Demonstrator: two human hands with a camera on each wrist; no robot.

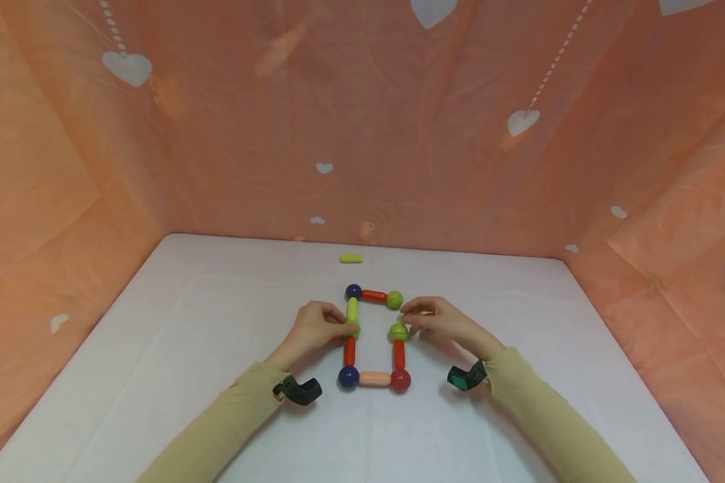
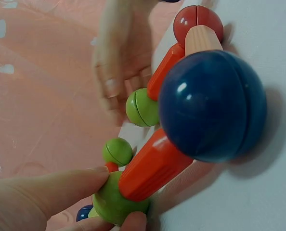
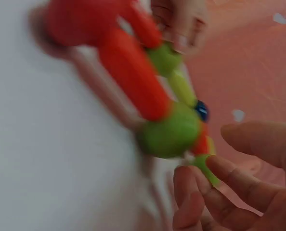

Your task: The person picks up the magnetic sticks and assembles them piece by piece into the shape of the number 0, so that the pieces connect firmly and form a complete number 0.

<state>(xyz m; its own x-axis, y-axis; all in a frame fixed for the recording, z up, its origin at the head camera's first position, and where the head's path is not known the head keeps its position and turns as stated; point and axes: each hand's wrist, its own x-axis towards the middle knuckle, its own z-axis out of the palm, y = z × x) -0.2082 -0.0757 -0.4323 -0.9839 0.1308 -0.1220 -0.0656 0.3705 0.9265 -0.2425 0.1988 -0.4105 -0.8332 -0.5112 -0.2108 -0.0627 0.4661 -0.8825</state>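
Note:
My left hand pinches a green ball on the left side of a frame of coloured rods and balls. A yellow-green rod runs from that ball to a dark blue ball; a red rod joins it to a nearer blue ball. Beside the right side, my right hand holds nothing, its thumb and fingers apart. Its fingertips are close to two green balls, one at the far corner and one nearer, with a gap between them.
A peach rod and a red ball form the frame's near edge. One loose yellow-green rod lies at the back of the white table. Orange cloth with hearts hangs behind and at both sides.

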